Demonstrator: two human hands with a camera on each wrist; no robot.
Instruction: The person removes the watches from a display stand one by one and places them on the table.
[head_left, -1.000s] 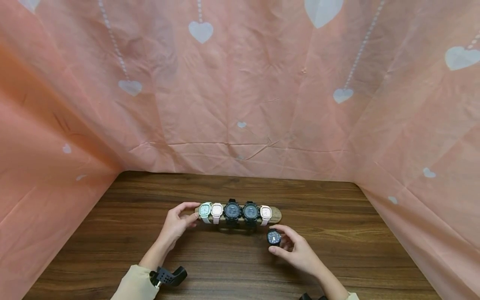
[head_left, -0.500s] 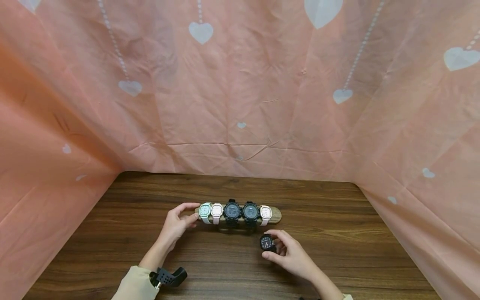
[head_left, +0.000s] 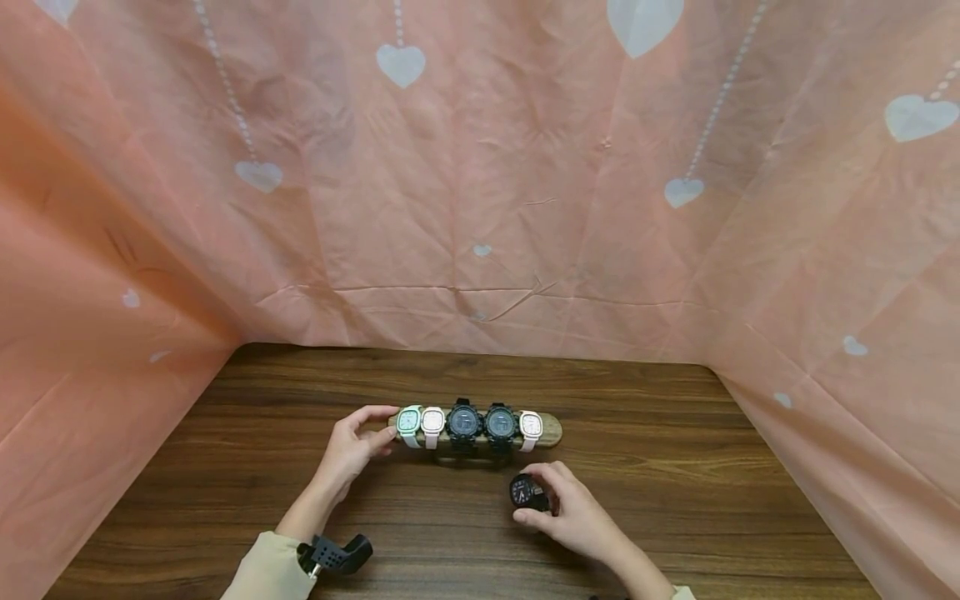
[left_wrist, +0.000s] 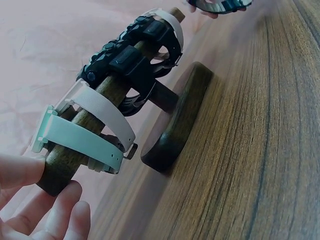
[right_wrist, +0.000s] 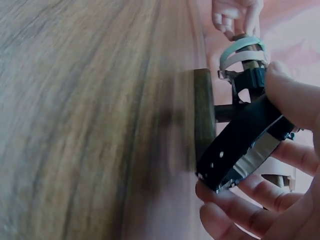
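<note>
The grip of the right hand [head_left: 566, 510] pinches a black watch [head_left: 521, 492] between thumb and fingers, in front of the right end of a wooden stand [head_left: 552, 430] and apart from it. The grip of the left hand [head_left: 351, 446] holds the stand's left end, thumb on one side and fingers on the other.

From where I stand, the black watch's dial shows pale marks and hands, but any lettering is too small to read. The same goes for the five watches along the stand, from the left: a mint watch [head_left: 408, 420], a pink watch [head_left: 432, 421], two dark watches [head_left: 464, 422] and another pale watch [head_left: 531, 426].

The right wrist view gives what the head view hides: the black watch's strap [right_wrist: 242, 132] with its holes, and a silvery surface inside the loop. The left wrist view catches the stand's post [left_wrist: 164, 97] and thick foot [left_wrist: 185, 120] on the counter [head_left: 675, 500], plus a buckle [left_wrist: 132, 151] near the strap ends. Only the head view shows white hearts [head_left: 401, 65] on the pink curtain [head_left: 480, 167] behind.
</note>
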